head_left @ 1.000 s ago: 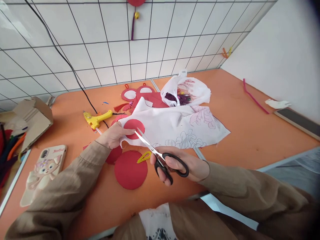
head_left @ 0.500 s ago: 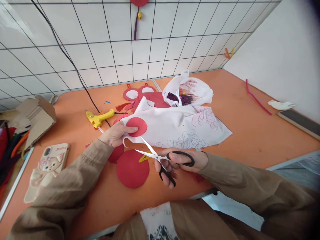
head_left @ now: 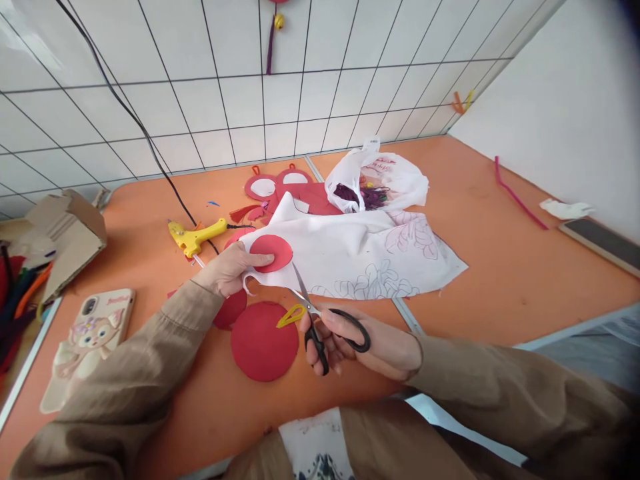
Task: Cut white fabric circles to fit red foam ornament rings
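With its thumb on top, my left hand pinches a red disc against the white cloth. Flower outlines in pink and black are drawn on the cloth's right part. My right hand has its fingers through the black handles of a pair of scissors. The blades are partly apart at the cloth's near edge, just right of the red disc, and one blade is partly hidden by the cloth. A larger red disc lies below, with a yellow loop at its upper right edge.
A yellow glue gun lies left of the cloth. Behind it are red pieces with white ovals and a plastic bag of tassels. A phone and a cardboard box are at left, a pink stick at right.
The scissors have turned to point more upward and their blades have moved to the cloth edge, closer together. My right hand has shifted slightly down. My left hand keeps its hold.
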A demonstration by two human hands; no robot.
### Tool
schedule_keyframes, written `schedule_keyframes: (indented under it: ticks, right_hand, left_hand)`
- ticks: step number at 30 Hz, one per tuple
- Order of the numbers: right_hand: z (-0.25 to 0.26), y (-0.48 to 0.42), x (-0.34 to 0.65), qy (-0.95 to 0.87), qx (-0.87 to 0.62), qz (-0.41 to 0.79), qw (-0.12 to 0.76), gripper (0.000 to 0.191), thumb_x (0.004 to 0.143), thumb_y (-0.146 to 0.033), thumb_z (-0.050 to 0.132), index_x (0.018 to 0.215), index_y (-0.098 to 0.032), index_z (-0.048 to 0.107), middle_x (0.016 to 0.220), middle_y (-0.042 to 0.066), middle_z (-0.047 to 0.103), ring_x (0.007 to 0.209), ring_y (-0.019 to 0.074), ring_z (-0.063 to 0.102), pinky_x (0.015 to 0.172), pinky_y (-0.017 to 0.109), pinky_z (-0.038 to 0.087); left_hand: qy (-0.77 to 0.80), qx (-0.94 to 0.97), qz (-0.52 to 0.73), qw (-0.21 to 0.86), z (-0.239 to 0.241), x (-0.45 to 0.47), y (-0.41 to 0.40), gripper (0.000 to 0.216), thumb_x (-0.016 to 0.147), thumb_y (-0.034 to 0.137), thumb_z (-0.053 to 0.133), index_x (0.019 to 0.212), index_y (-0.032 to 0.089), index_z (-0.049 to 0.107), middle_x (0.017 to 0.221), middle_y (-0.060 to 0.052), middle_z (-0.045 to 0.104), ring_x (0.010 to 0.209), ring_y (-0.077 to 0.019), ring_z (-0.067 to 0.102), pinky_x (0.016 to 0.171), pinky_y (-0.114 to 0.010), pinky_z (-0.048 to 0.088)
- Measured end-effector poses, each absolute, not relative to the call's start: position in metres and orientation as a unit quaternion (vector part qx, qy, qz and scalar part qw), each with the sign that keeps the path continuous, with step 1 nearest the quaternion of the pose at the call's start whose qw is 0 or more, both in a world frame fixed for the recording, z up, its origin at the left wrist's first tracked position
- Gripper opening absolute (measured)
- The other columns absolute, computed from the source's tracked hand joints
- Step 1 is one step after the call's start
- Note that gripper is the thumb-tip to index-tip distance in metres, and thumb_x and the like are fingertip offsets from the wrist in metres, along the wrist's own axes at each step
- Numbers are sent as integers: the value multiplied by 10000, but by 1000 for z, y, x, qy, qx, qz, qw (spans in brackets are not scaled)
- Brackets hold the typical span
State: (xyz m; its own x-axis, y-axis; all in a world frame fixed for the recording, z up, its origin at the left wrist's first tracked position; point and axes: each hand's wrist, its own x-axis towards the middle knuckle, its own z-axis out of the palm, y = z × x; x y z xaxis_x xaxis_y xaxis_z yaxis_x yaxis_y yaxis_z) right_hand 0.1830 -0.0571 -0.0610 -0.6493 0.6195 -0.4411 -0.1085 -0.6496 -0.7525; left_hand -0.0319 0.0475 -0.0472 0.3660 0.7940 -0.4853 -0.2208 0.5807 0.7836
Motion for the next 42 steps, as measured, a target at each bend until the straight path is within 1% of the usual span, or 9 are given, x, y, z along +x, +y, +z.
schedule_keyframes:
  ticks: [5, 10, 14, 17, 22, 25, 31, 38, 42]
  right_hand:
    - [-72, -75, 164, -269, -332, 855, 294, 503, 807, -636, 614, 995, -177, 526, 870, 79, 677, 730, 156, 657, 594, 242, 468]
    - [-79, -82, 142, -216, -283, 866, 350, 449, 820, -579, 637, 1017, -192, 524, 899, 72, 674, 803, 180, 659, 653, 287, 485]
    - [-78, -81, 133, -195, -248, 868, 383, 433, 831, -572, 626, 1021, -195, 529, 931, 77, 674, 835, 184, 650, 680, 300, 475]
    - [-78, -81, 130, -187, -237, 872, 386, 432, 831, -572, 624, 1018, -193, 535, 926, 78, 674, 839, 185, 648, 679, 296, 470]
    - [-82, -81, 128, -188, -229, 877, 378, 422, 834, -559, 625, 1029, -194, 541, 920, 79, 675, 836, 188, 651, 669, 292, 473]
    - [-83, -81, 127, -193, -228, 877, 377, 415, 840, -547, 621, 1040, -194, 539, 923, 81, 675, 845, 190, 651, 674, 297, 477]
    - [-85, -81, 125, -191, -217, 884, 367, 413, 846, -561, 607, 1014, -191, 534, 912, 83, 678, 826, 187, 659, 667, 298, 488]
    - [-87, -82, 123, -187, -224, 881, 374, 415, 836, -555, 628, 1021, -196, 531, 927, 77, 680, 823, 179, 656, 661, 292, 496]
    - [-85, -83, 119, -195, -250, 866, 386, 437, 807, -560, 666, 1003, -196, 523, 891, 61, 672, 801, 171, 650, 641, 287, 495]
  left_hand:
    - [440, 340, 340, 759, -49, -30, 45, 312, 609, 13, 781, 906, 94, 736, 818, -111, 772, 823, -273, 731, 643, -291, 606]
    - [437, 357, 354, 746, -50, -27, 43, 396, 555, 15, 808, 931, 108, 727, 891, -106, 772, 912, -295, 721, 745, -342, 613]
    - [459, 373, 362, 721, -51, -27, 43, 395, 514, 47, 834, 890, 111, 730, 827, -94, 770, 888, -298, 724, 744, -354, 611]
    - [471, 396, 362, 701, -52, -29, 44, 368, 508, 84, 847, 855, 128, 732, 780, -78, 768, 858, -276, 728, 728, -328, 608]
    - [488, 414, 348, 685, -47, -33, 46, 390, 501, 104, 858, 869, 139, 734, 740, -56, 768, 777, -264, 725, 645, -303, 594]
    - [491, 423, 329, 687, -43, -36, 47, 365, 530, 97, 840, 877, 144, 736, 738, -42, 768, 787, -262, 722, 656, -302, 583]
    - [500, 411, 305, 698, -46, -41, 53, 386, 501, 88, 849, 870, 135, 746, 812, -102, 774, 810, -287, 728, 664, -330, 603]
    - [493, 415, 323, 693, -45, -42, 55, 411, 493, 90, 862, 881, 112, 728, 809, -99, 776, 720, -229, 724, 654, -294, 604]
    - [511, 431, 325, 669, -45, -41, 53, 373, 486, 84, 854, 831, 137, 722, 766, -80, 769, 674, -203, 702, 615, -278, 594]
